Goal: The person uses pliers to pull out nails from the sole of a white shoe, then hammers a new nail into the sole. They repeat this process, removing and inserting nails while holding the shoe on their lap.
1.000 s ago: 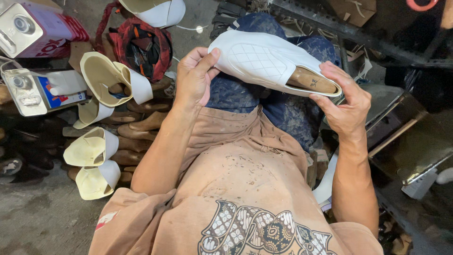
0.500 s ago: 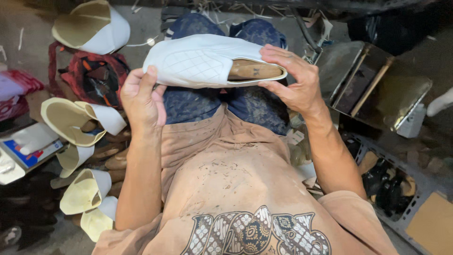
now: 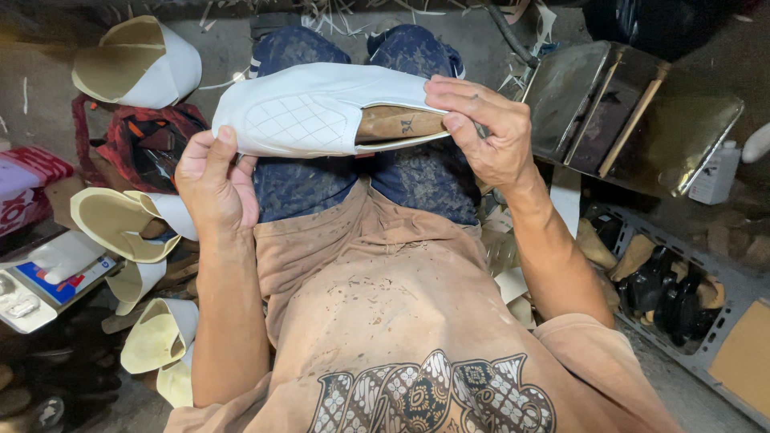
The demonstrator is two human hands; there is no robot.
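Note:
I hold a white shoe (image 3: 321, 112) with a quilted toe, stretched over a wooden last (image 3: 399, 125), sideways above my knees. My left hand (image 3: 212, 180) grips the toe end, thumb up against the quilted part. At the heel end my right hand (image 3: 485, 132) closes over the shoe, fingers on top and thumb by the last's opening. Below the shoe are my dark patterned trousers (image 3: 321, 184) and my stained tan shirt (image 3: 385, 321).
Several unfinished white and cream shoe uppers (image 3: 120, 220) lie on the floor at the left, one more (image 3: 140, 64) at top left beside a red bag (image 3: 148, 140). A metal box (image 3: 634, 112) and a rack of dark shoes (image 3: 666, 289) stand at the right.
The view has swung toward the right and down. The shoe stays held in both hands, now a little lower and closer, with my left thumb raised against the toe.

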